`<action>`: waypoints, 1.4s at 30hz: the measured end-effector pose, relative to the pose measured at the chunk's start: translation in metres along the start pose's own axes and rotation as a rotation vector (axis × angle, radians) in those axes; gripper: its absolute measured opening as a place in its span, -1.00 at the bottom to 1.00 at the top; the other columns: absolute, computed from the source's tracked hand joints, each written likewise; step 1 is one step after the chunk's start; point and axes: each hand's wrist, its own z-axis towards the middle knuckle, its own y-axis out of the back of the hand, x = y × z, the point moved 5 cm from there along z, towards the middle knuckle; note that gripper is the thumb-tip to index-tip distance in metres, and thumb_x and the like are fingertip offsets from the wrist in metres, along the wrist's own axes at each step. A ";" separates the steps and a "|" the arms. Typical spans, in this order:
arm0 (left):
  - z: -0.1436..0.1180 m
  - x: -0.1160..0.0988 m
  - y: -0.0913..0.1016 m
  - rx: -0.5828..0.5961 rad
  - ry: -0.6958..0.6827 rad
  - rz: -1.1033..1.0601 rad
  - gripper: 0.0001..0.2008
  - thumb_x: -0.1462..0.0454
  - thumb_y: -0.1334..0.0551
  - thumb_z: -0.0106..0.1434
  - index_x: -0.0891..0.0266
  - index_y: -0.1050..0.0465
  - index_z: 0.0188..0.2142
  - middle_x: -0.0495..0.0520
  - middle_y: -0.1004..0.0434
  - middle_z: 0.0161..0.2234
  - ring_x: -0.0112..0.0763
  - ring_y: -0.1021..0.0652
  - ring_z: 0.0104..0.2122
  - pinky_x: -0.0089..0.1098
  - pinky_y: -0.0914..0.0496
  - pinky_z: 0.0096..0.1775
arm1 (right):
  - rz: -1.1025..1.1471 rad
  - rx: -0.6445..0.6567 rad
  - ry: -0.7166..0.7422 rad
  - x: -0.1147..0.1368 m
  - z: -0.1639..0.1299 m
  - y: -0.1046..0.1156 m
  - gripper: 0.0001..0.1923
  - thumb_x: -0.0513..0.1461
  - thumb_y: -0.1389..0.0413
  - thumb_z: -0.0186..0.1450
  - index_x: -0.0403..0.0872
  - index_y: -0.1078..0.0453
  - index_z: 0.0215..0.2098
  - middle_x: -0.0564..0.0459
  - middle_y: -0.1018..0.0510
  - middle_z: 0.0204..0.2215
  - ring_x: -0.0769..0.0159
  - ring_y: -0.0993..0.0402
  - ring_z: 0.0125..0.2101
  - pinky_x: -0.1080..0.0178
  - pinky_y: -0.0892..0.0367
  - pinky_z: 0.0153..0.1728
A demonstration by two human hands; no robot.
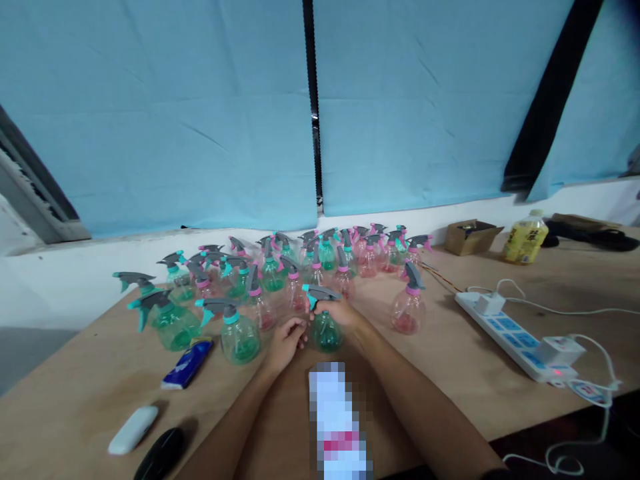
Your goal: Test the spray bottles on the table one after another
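— Two hands meet at one green spray bottle [326,331], standing on the wooden table [450,353] in front of a crowd of green and pink spray bottles [300,267].

— Their grip?

— The right hand [340,311] clasps its neck under the grey trigger head; the left hand [285,341] touches its side, fingers curled. A power strip [515,337] lies to the right.

**Worktop and its load**

A brown wooden worktop [450,360] bears a crowd of spray bottles [280,273], a lone pink spray bottle [409,308], a white power strip [515,337], a cardboard box [470,237], a yellow drink bottle [525,239], a blue packet [187,363], a white case [133,430] and a black case [160,455].
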 end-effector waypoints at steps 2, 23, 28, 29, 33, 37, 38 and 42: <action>0.000 0.001 0.000 -0.004 0.005 -0.002 -0.66 -0.01 -0.17 0.18 0.22 -0.45 -0.32 -0.08 -0.42 -0.57 -0.49 -0.39 -0.62 -0.51 -0.17 -0.56 | -0.005 -0.010 0.026 0.004 0.000 -0.001 -0.73 -0.29 -0.04 -0.02 -0.06 -0.49 -0.36 0.12 -0.52 -0.47 0.35 -0.42 -0.49 0.28 -0.33 -0.38; 0.001 0.002 0.001 -0.009 -0.015 -0.011 -0.69 0.02 -0.19 0.19 0.22 -0.46 -0.32 -0.06 -0.45 -0.56 -0.50 -0.40 -0.63 -0.52 -0.17 -0.57 | -0.040 -0.137 0.037 0.002 -0.008 0.000 -0.74 -0.28 -0.09 0.06 -0.04 -0.50 -0.28 0.11 -0.57 -0.43 0.36 -0.45 -0.45 0.25 -0.38 -0.29; 0.001 0.003 0.002 -0.003 -0.021 -0.008 -0.63 -0.02 -0.19 0.18 0.24 -0.49 -0.27 -0.05 -0.44 -0.55 -0.49 -0.40 -0.63 -0.51 -0.16 -0.58 | -0.176 -0.284 0.042 -0.004 -0.013 0.027 -0.89 -0.24 -0.09 0.10 -0.08 -0.47 -0.46 0.07 -0.54 -0.50 0.32 -0.48 -0.42 0.21 -0.39 -0.25; 0.001 0.003 0.003 -0.003 -0.024 -0.008 -0.63 -0.02 -0.19 0.18 0.24 -0.50 -0.26 -0.05 -0.44 -0.55 -0.49 -0.40 -0.63 -0.51 -0.16 -0.58 | -0.224 -0.347 0.048 -0.004 -0.017 0.035 -0.90 -0.24 -0.09 0.11 -0.07 -0.45 -0.47 0.08 -0.53 -0.50 0.32 -0.47 -0.42 0.21 -0.39 -0.25; 0.002 0.004 0.003 -0.004 -0.026 -0.003 -0.64 -0.02 -0.20 0.17 0.22 -0.51 -0.28 -0.04 -0.46 -0.55 -0.48 -0.41 -0.61 -0.51 -0.17 -0.57 | -0.450 -0.657 0.187 0.004 -0.039 0.066 -0.81 -0.26 -0.09 0.14 -0.05 -0.41 -0.25 0.10 -0.49 -0.45 0.33 -0.41 -0.43 0.24 -0.37 -0.27; 0.002 0.006 0.004 -0.005 -0.021 0.006 -0.65 -0.01 -0.21 0.18 0.21 -0.51 -0.29 -0.04 -0.46 -0.53 -0.49 -0.40 -0.61 -0.52 -0.15 -0.58 | -0.703 -0.910 0.282 0.012 -0.062 0.083 -0.51 -0.30 -0.08 0.12 -0.06 -0.22 0.04 0.02 -0.46 -0.29 0.30 -0.40 -0.38 0.20 -0.35 -0.23; 0.002 0.005 0.005 -0.002 -0.020 0.009 -0.66 -0.01 -0.21 0.18 0.21 -0.50 -0.29 -0.04 -0.46 -0.53 -0.49 -0.40 -0.61 -0.52 -0.15 -0.58 | -0.757 -0.945 0.297 0.012 -0.064 0.085 -0.45 -0.30 -0.08 0.11 -0.07 -0.17 0.09 -0.02 -0.45 -0.24 0.26 -0.42 -0.32 0.16 -0.34 -0.19; 0.000 0.002 0.005 0.012 -0.019 0.025 -0.68 0.01 -0.20 0.21 0.21 -0.50 -0.28 -0.04 -0.45 -0.51 -0.49 -0.41 -0.58 -0.52 -0.15 -0.57 | -0.960 -0.986 0.341 0.013 -0.067 0.088 -0.31 -0.29 -0.08 0.09 -0.13 -0.04 0.19 -0.23 -0.34 0.00 0.05 -0.32 0.01 0.01 -0.24 0.03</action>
